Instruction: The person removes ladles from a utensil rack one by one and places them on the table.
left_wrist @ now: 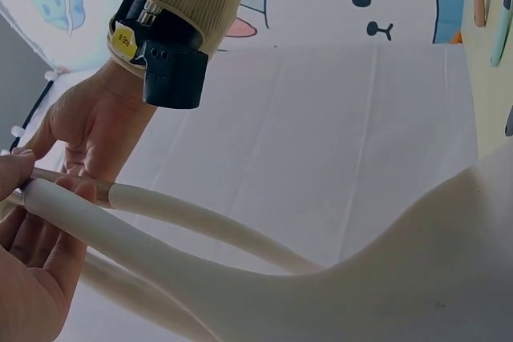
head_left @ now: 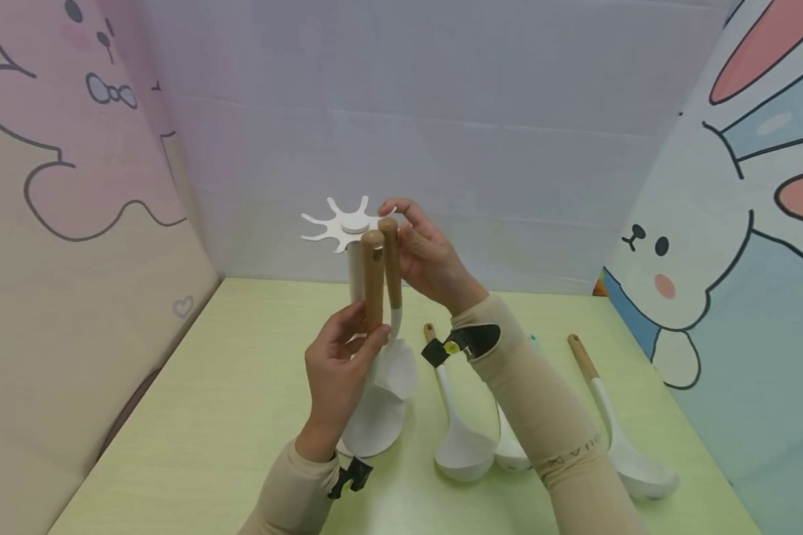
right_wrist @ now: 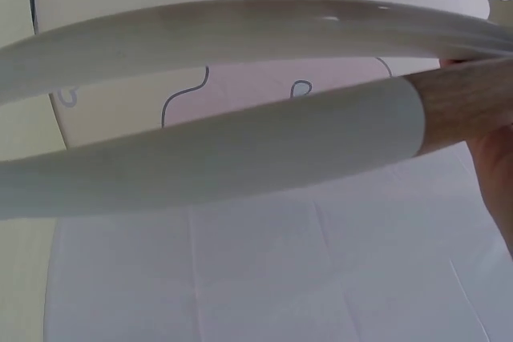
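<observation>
A white utensil stand [head_left: 356, 223] rises mid-table with a star of hooks on top. My left hand [head_left: 337, 353] grips the lower part of a wooden handle [head_left: 373, 279] held upright before it. In the left wrist view, this kitchen utensil's white neck [left_wrist: 120, 238] widens towards a broad head, its exact kind unclear. A second wooden handle [head_left: 391, 260], belonging to another white utensil, stands just behind. Beside that handle's top is my right hand [head_left: 431, 260], index finger at a hook; whether it pinches anything is hidden. White heads [head_left: 398, 368] overlap below.
On the pale green table [head_left: 241, 401], right of the stand, lie a white ladle [head_left: 465, 453], a white utensil [head_left: 511, 449] partly under my right forearm, and another wooden-handled white utensil [head_left: 642, 468]. A pale wall [head_left: 442, 111] closes the back; printed panels flank both sides.
</observation>
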`<state>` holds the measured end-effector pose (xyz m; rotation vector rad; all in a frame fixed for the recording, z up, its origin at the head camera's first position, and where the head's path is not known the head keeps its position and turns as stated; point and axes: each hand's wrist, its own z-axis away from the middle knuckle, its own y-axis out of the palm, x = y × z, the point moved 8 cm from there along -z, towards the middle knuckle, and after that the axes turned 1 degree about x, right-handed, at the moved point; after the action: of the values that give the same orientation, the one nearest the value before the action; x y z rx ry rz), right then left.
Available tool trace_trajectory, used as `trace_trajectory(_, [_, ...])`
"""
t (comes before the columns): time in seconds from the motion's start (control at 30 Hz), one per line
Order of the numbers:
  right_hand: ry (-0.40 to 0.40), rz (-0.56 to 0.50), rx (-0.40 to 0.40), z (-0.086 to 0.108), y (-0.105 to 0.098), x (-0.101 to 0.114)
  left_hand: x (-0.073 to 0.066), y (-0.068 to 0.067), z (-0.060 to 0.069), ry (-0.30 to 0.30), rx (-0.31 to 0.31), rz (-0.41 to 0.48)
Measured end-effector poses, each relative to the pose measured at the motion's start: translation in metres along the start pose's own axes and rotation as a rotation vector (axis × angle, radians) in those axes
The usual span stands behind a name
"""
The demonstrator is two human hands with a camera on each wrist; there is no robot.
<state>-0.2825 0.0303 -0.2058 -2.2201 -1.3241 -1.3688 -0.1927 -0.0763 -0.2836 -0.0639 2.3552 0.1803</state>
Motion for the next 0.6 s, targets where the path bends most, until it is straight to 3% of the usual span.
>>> trace_trajectory(0.6, [-0.054, 0.038, -0.097, 0.0047, 0.0008, 0.0007, 0.0001, -0.0037, 0.0016, 0.034, -0.034, 0.023])
